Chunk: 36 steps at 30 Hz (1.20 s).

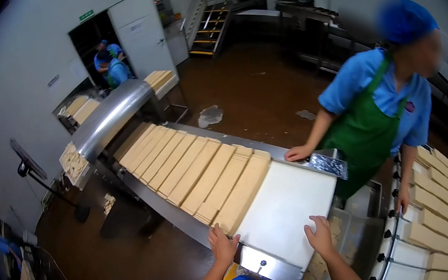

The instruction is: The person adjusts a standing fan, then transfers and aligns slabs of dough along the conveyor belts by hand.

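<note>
Pale beige flat strips that look like dough sheets (205, 168) lie side by side on a conveyor with a white belt (282, 206). My left hand (224, 245) is at the near end of the closest strip, fingers apart, seemingly touching its edge or the belt beside it. My right hand (320, 235) is over the right edge of the bare white belt, with its fingers spread and nothing in them. A metal end plate (270, 262) with a dark knob sits between my two hands.
A co-worker in a green apron (364, 120) stands at right, one hand by a metal box (328, 165), the other at a curved conveyor (416, 244) bearing more strips. A curved steel cover (112, 118) arches over the far end. Bins (357, 230) stand below at right.
</note>
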Available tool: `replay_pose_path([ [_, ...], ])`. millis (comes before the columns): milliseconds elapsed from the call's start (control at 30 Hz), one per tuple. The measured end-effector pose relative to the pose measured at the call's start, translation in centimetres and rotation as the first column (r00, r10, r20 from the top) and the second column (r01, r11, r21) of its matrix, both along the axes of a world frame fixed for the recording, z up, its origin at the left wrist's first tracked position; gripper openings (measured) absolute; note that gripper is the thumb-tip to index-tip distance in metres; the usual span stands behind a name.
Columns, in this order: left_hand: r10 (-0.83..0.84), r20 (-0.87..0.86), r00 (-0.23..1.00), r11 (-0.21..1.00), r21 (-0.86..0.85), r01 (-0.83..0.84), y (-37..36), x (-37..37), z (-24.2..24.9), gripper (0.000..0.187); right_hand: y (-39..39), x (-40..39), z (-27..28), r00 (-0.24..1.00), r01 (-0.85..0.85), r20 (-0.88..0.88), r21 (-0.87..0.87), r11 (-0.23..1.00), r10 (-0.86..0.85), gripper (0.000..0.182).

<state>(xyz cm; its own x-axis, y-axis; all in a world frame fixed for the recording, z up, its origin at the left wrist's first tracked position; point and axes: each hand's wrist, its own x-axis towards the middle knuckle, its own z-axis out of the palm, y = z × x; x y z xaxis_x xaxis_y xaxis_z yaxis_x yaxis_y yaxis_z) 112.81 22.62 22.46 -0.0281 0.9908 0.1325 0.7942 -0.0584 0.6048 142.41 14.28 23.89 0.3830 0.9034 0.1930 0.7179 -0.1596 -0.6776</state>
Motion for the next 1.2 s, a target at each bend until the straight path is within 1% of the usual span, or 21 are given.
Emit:
replay_pose_path([
  [67,0.039,-0.023,0.999,0.996,-0.084,-0.041,2.0,-1.7,-1.2,0.079,4.1,-1.0,-1.8,0.998,-0.051,0.041,-0.029,0.998,0.053,0.043],
  [133,-0.079,0.063,0.995,0.983,-0.158,0.088,3.2,-2.7,-2.5,0.084,7.7,-2.3,-3.4,0.989,-0.084,0.117,-0.097,0.992,0.095,0.054],
  [167,-0.077,0.084,0.993,0.973,-0.213,0.094,3.6,-2.4,-1.5,0.084,9.9,-2.8,-3.9,0.983,-0.083,0.151,-0.130,0.988,0.102,0.059],
  [233,-0.102,0.098,0.990,0.969,-0.216,0.121,4.1,-2.5,-2.4,0.085,14.0,-4.1,-4.4,0.977,-0.028,0.201,-0.187,0.982,0.066,0.069],
  [300,-0.131,0.119,0.984,0.968,-0.198,0.153,5.3,-2.1,-2.8,0.087,18.2,-5.4,-3.8,0.983,0.052,0.183,-0.355,0.934,0.015,0.076],
  [333,-0.128,0.075,0.989,0.963,-0.227,0.141,5.5,-1.8,-2.2,0.085,20.2,-6.0,-3.0,0.990,0.057,0.138,-0.378,0.924,-0.004,0.075],
  [400,-0.142,0.031,0.989,0.950,-0.276,0.145,5.5,-1.7,-0.7,0.083,24.2,-6.7,-2.8,0.989,0.072,0.146,-0.388,0.919,-0.015,0.075],
  [467,-0.195,-0.046,0.980,0.903,-0.398,0.162,6.5,-1.6,0.8,0.081,28.3,-7.3,-2.5,0.984,0.104,0.175,-0.412,0.905,-0.033,0.074],
  [533,-0.240,-0.099,0.966,0.907,-0.377,0.187,6.8,-1.7,0.8,0.079,30.7,-8.1,-2.0,0.978,0.138,0.199,-0.433,0.891,-0.055,0.074],
  [600,-0.296,-0.125,0.947,0.865,-0.455,0.210,7.4,-1.6,1.0,0.082,32.2,-8.9,-1.1,0.977,0.095,0.210,-0.538,0.837,0.024,0.074],
  [700,-0.352,-0.182,0.918,0.851,-0.472,0.233,7.4,-1.5,0.5,0.089,31.9,-9.1,-0.9,0.975,0.153,0.219,-0.563,0.813,-0.031,0.073],
  [733,-0.407,-0.174,0.897,0.831,-0.477,0.284,7.2,-1.6,0.4,0.089,31.2,-9.0,-1.1,0.970,0.203,0.225,-0.568,0.797,-0.086,0.073],
  [800,-0.392,-0.158,0.906,0.859,-0.417,0.298,7.6,-1.5,0.3,0.089,29.6,-7.4,-1.0,0.955,0.290,0.232,-0.604,0.743,-0.184,0.077],
  [833,-0.439,-0.134,0.889,0.842,-0.408,0.354,7.7,-1.1,0.5,0.087,28.4,-6.1,-0.5,0.941,0.340,0.220,-0.625,0.703,-0.258,0.078],
  [933,-0.599,-0.049,0.800,0.749,-0.388,0.537,7.5,0.3,0.4,0.086,22.9,-2.3,0.8,0.845,0.494,0.189,-0.632,0.597,-0.500,0.082],
  [1000,-0.684,0.082,0.724,0.631,-0.432,0.645,6.8,2.0,0.5,0.090,19.1,-0.2,0.9,0.753,0.642,0.294,-0.528,0.556,-0.589,0.083],
  [1033,-0.729,-0.007,0.685,0.601,-0.488,0.634,6.4,3.2,0.7,0.090,17.5,1.8,-1.1,0.805,0.586,0.286,-0.519,0.622,-0.520,0.085],
  [1067,-0.761,-0.005,0.648,0.572,-0.476,0.668,5.9,4.6,1.0,0.090,15.4,2.7,-0.8,0.775,0.622,0.290,-0.508,0.596,-0.561,0.085],
  [1133,-0.715,-0.088,0.694,0.632,-0.507,0.586,4.6,7.2,1.8,0.086,11.6,3.2,0.9,0.652,0.687,0.061,-0.470,0.554,-0.756,0.086],
  [1167,-0.699,-0.063,0.713,0.653,-0.463,0.599,3.5,8.4,2.0,0.081,9.1,3.6,2.1,0.580,0.720,-0.032,-0.448,0.531,-0.814,0.084],
  [1200,-0.721,-0.067,0.690,0.638,-0.453,0.623,2.6,9.4,1.9,0.081,6.5,4.3,2.6,0.553,0.739,-0.038,-0.438,0.511,-0.832,0.084],
])
